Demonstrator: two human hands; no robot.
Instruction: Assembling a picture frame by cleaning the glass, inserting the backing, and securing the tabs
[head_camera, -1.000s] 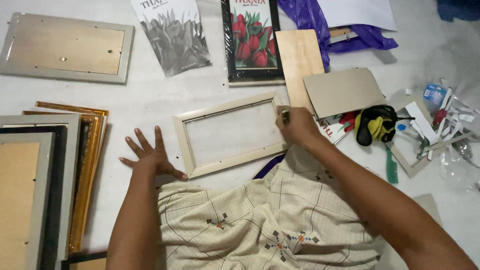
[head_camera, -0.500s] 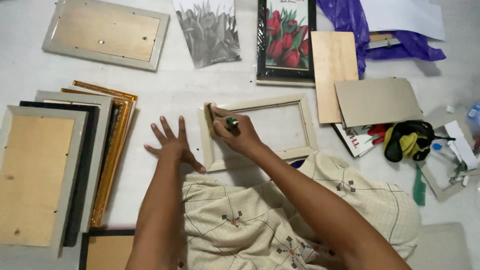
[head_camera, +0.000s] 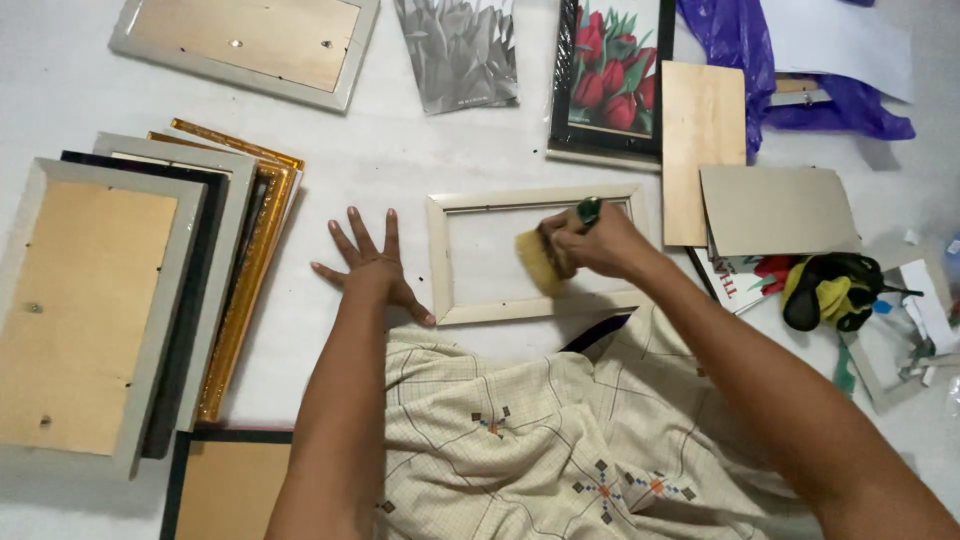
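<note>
While clasped in right-hand fingers (head_camera: 575, 240), brush (head_camera: 538, 262) inside pale frame (head_camera: 437, 258); left hand (head_camera: 368, 268) splayed flat beside.

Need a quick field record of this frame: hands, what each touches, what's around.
left hand: flat on the white surface, fingers spread, beside the frame
right hand: grips a green-handled brush, bristles on the frame's pane
frame: pale wood, lying flat between the hands
left side: stack of frames, backs up
top: red tulip picture, grey print
right: wooden board, grey card
</note>
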